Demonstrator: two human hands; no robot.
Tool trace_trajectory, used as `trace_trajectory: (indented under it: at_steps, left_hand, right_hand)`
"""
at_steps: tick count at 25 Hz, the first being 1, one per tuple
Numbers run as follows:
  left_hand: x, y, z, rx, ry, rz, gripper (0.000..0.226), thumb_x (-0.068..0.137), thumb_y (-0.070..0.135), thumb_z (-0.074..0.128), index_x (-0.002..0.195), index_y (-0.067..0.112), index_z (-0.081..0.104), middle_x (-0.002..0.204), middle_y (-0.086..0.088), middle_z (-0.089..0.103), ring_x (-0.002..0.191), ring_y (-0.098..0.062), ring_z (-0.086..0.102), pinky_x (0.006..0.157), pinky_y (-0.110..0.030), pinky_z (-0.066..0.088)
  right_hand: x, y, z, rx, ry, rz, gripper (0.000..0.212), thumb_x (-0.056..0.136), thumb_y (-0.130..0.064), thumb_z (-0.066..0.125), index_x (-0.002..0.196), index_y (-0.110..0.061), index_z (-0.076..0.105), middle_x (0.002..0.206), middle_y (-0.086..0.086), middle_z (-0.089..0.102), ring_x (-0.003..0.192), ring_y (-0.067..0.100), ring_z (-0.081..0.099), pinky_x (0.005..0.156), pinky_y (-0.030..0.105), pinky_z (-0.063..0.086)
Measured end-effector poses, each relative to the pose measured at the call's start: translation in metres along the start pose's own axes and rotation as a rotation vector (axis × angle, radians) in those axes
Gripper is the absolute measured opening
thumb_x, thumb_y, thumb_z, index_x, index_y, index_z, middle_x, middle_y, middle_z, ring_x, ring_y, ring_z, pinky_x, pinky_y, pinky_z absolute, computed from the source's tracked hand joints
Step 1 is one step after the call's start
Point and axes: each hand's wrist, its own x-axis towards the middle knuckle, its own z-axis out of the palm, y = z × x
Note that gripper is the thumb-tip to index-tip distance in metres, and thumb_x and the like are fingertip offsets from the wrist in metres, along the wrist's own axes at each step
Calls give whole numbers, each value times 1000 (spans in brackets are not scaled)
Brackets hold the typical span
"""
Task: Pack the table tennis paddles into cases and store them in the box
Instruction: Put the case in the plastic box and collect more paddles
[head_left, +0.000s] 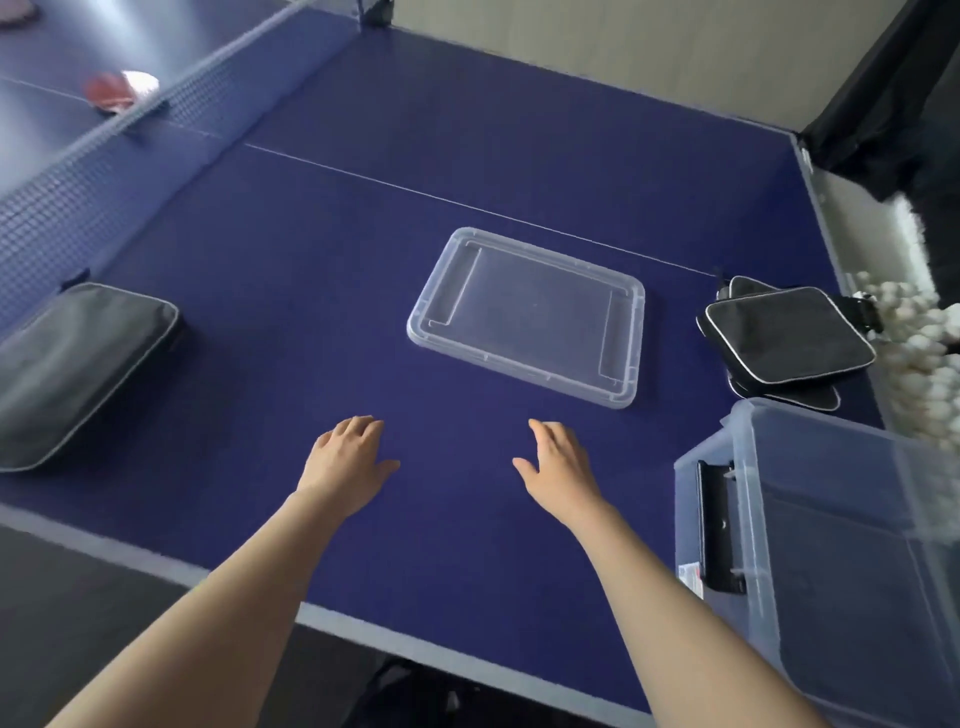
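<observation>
left hand and right hand: both empty, fingers loosely spread above the near table, apparently poised between steps. clear lid: flat just beyond the hands, presumably set aside so the box stays open. clear box: near right corner, within reach for storing. black cases: stacked far right beside the box. grey-black case: left edge. red paddle: far left, beyond the net, not yet packed.
</observation>
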Motion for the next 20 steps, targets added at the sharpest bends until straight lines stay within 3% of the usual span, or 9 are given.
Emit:
trace_trajectory:
  at_steps: [12, 20]
  left_hand:
    - [-128, -124, -16, 4, 118, -323, 65, 92, 51, 51, 145, 17, 37, 149, 1, 40, 141, -19, 30, 111, -34, 27]
    - [-153, -279, -43, -21, 141, -409, 64, 89, 53, 53, 142, 19, 41, 146, 2, 43, 135, -21, 40, 103, -37, 37]
  right_hand:
    - [-27, -124, 46, -278, -149, -281, 65, 97, -42, 44, 149, -11, 19, 152, 10, 29, 140, 25, 28, 110, 38, 31]
    - [-10, -258, 98, -279, -186, -270, 67, 96, -44, 45, 149, -12, 18, 152, 9, 29, 138, 24, 29, 109, 38, 32]
